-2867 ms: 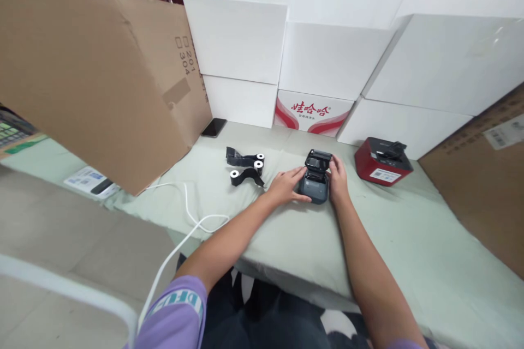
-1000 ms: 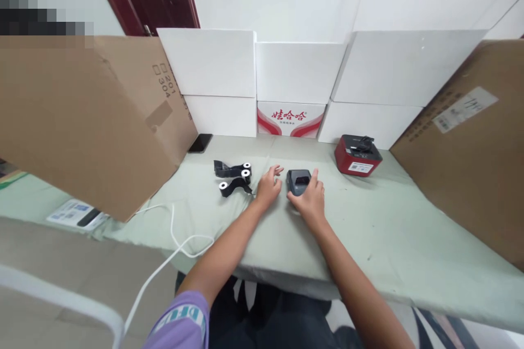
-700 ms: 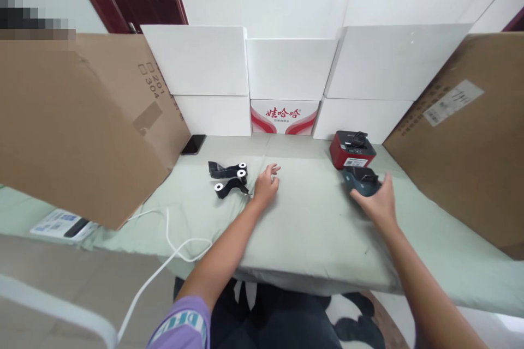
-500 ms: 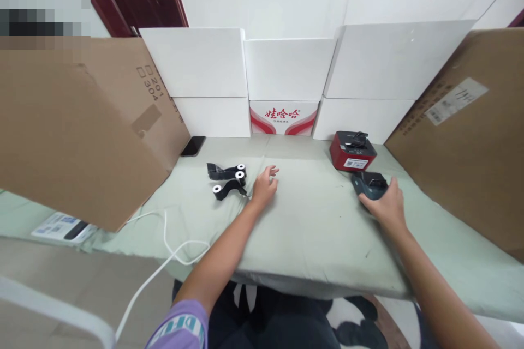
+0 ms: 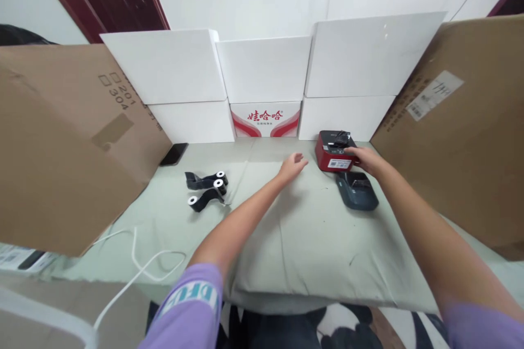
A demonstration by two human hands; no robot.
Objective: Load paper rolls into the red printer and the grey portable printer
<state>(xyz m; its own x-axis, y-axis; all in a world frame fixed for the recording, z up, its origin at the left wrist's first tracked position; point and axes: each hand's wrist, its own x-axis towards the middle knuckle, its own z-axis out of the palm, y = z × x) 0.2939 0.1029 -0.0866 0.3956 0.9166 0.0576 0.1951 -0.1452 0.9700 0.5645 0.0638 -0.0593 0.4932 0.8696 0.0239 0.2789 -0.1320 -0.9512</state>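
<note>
head view: the right hand (image 5: 366, 161) touches the right side of the red box (image 5: 333, 159), one fingertip laid on its top; the remaining fingers are partly hidden at that side, so i cannot tell whether they pinch it. the box sits toward the back edge of the table (image 5: 311, 251), right of its middle, with a black cable (image 5: 342, 138) on top. the right forearm reaches in from the table's front right corner, wrist angled left. the left hand (image 5: 292, 168) hovers above the table left of the box, fingers half curled, with a small gap between the tips, its forearm slanting up from the front edge. just in front of the box lies the dark printer (image 5: 357, 197); black rolls (image 5: 208, 195) lie toward the table's left.
</note>
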